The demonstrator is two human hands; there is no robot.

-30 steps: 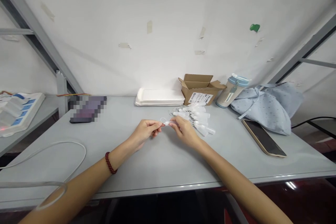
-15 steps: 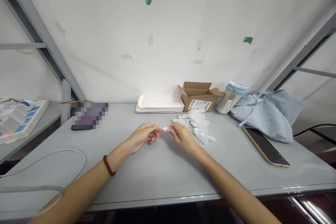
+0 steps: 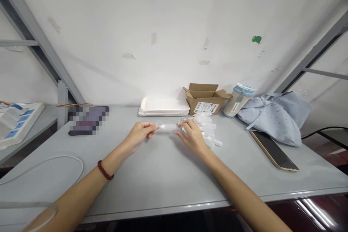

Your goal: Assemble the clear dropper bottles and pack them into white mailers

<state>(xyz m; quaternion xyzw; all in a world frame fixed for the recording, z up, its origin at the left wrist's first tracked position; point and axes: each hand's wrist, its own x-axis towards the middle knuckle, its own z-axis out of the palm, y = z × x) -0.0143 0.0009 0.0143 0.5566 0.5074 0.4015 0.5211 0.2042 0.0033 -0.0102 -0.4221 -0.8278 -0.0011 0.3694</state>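
My left hand (image 3: 141,134) is closed in a pinch on the left end of a small translucent white plastic piece (image 3: 169,127). A thin white loop stands up from that end, beside my fingertips. The piece is slightly blurred and lies level, pointing toward my right hand (image 3: 191,136). That hand is open, thumb and fingers apart, with its fingertips by the right end of the piece; whether they touch it I cannot tell. Behind and right of it is a pile of similar translucent pieces (image 3: 208,125) with thin loops, partly hidden by the hand.
A stack of white trays (image 3: 164,107), an open cardboard box (image 3: 205,100) and a blue-lidded cup (image 3: 237,100) stand along the wall. To the right are a light blue cloth bag (image 3: 274,119) and a phone (image 3: 273,150). A white cable (image 3: 65,157) and a power strip (image 3: 20,127) are at left.
My left hand has moved left with the plastic piece, so more of its length shows. My right thumb and fingers have spread apart. The view has shifted slightly.
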